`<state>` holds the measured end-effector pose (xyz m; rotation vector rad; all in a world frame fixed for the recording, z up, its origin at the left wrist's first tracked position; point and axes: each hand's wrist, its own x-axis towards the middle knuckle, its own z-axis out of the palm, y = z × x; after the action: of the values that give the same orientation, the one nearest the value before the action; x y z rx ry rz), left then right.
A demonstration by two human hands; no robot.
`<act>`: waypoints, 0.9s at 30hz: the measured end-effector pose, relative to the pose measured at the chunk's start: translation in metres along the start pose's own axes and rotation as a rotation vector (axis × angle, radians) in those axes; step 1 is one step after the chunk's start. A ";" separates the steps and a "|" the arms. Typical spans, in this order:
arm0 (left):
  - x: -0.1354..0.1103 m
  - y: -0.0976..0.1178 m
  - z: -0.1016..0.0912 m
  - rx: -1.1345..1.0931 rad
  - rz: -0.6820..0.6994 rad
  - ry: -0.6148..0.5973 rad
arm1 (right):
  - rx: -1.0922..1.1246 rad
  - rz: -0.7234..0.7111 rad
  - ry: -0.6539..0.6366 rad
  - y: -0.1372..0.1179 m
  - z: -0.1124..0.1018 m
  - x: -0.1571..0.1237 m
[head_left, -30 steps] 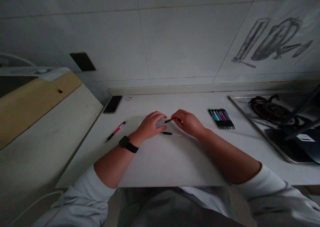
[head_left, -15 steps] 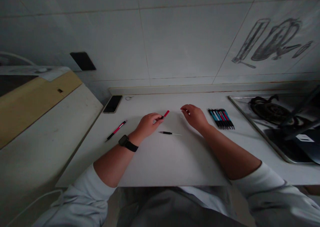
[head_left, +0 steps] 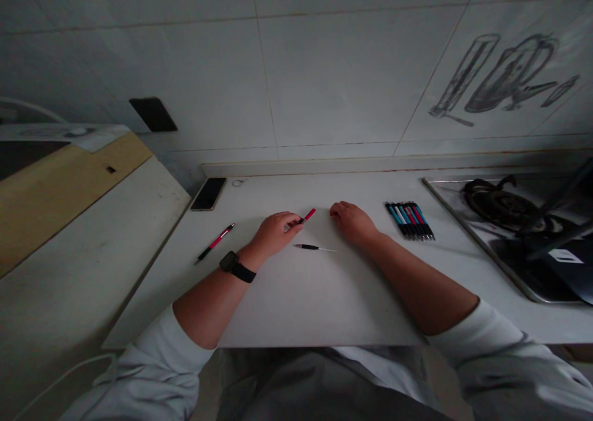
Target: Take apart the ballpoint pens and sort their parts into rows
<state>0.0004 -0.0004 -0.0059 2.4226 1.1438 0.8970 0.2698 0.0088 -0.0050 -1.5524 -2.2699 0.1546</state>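
My left hand, with a black watch at the wrist, is closed in a pinch on a red pen barrel, whose red end points up and to the right. To the right, my right hand rests low over the counter with its fingers curled together. Whatever those fingers hold, if anything, is hidden. Below and between the hands lies a pen's black grip section with its thin refill sticking out to the right. A whole red and black pen lies to the left of my left hand.
A row of several blue, white and red pens lies right of my right hand. At the back left are a phone and a small ring-shaped item. A metal-rimmed stove borders the white counter on the right.
My right hand has moved slightly down and left, and its fingers have curled in. My left hand with the red barrel has barely moved.
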 end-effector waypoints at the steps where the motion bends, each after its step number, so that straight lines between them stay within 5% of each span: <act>1: 0.000 0.000 0.000 0.000 -0.001 -0.001 | 0.058 -0.011 0.023 -0.002 0.000 0.000; 10: 0.001 0.003 -0.002 -0.034 0.014 -0.034 | 0.628 -0.011 0.160 -0.021 -0.002 -0.005; 27: 0.001 0.006 -0.003 -0.008 0.043 -0.065 | 0.714 0.011 0.143 -0.024 0.000 -0.006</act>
<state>0.0021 -0.0035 0.0000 2.4595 1.0674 0.8278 0.2508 -0.0057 0.0006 -1.1426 -1.7971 0.7391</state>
